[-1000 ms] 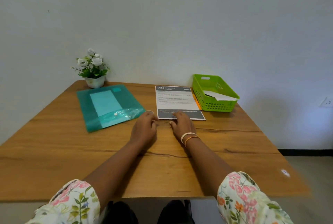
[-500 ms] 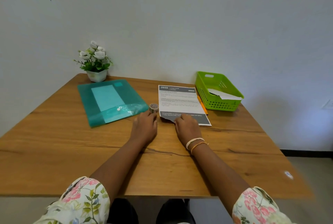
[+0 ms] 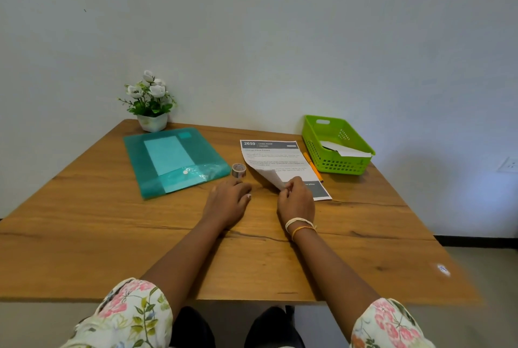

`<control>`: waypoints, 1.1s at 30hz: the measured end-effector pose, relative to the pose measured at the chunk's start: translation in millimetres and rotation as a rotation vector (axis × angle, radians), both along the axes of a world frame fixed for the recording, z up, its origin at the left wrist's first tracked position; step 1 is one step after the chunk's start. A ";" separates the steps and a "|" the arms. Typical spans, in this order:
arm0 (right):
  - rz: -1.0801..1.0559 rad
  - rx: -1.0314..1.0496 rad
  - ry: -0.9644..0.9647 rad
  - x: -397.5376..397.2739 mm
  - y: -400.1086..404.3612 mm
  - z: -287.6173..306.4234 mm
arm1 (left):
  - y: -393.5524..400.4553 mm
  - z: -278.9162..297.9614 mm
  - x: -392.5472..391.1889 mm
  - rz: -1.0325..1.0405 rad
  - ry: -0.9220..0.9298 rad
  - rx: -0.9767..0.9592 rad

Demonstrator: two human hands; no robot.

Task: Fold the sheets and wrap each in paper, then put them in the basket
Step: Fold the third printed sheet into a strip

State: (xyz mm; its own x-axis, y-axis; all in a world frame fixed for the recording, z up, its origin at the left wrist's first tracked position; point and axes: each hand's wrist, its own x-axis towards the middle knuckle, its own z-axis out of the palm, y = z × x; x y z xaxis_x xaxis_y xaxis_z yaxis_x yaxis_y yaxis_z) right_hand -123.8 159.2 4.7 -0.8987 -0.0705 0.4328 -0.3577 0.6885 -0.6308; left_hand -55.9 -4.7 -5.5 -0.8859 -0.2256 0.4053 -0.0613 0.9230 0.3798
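Note:
A printed sheet with a dark header and footer lies on the wooden table, left of the green basket. My right hand pinches the sheet's near left corner and has it lifted and curled over. My left hand rests flat on the table beside it, holding nothing. A small tape roll stands just beyond my left fingers. White folded paper lies inside the basket.
A teal plastic folder lies at the left, with a potted white flower behind it against the wall. An orange pen lies between the sheet and the basket. The table's right edge drops to the floor.
My right hand has taken hold of the sheet's near left corner and lifted it off the table. My left hand drew back a little, uncovering the tape roll.

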 end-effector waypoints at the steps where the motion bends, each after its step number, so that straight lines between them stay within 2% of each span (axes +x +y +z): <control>1: -0.027 -0.077 -0.003 0.1 0.2 0.7 | -0.2 0.1 -0.2 -0.003 0.010 0.016; 5: -0.067 -0.304 -0.008 1.8 5.2 6.2 | 0.8 2.6 1.9 -0.025 0.069 0.190; 7: -0.015 -0.328 0.014 1.9 11.5 7.8 | -0.6 6.8 5.5 0.007 0.126 0.415; 12: 0.117 -0.403 -0.040 1.6 29.3 6.3 | -10.4 19.1 14.5 0.097 0.290 1.141; 16: 0.172 -0.432 -0.068 2.5 43.6 3.6 | -20.1 30.2 22.6 0.078 0.234 1.427; 18: 0.188 -0.484 -0.099 2.7 50.9 2.4 | -22.1 34.4 27.1 0.085 0.189 1.484; 22: 0.206 -0.606 -0.123 2.9 64.2 2.6 | -26.8 32.3 38.6 0.071 0.211 1.497; 25: 0.210 -0.526 -0.127 1.4 72.2 2.1 | -31.6 34.9 47.8 0.104 0.093 1.672; 29: 0.163 -0.394 -0.101 -1.1 82.5 1.9 | -35.7 34.2 49.0 0.092 0.039 1.710; 33: 0.117 -0.318 -0.255 -0.9 93.8 -3.0 | -34.9 26.8 50.2 0.189 -0.005 1.189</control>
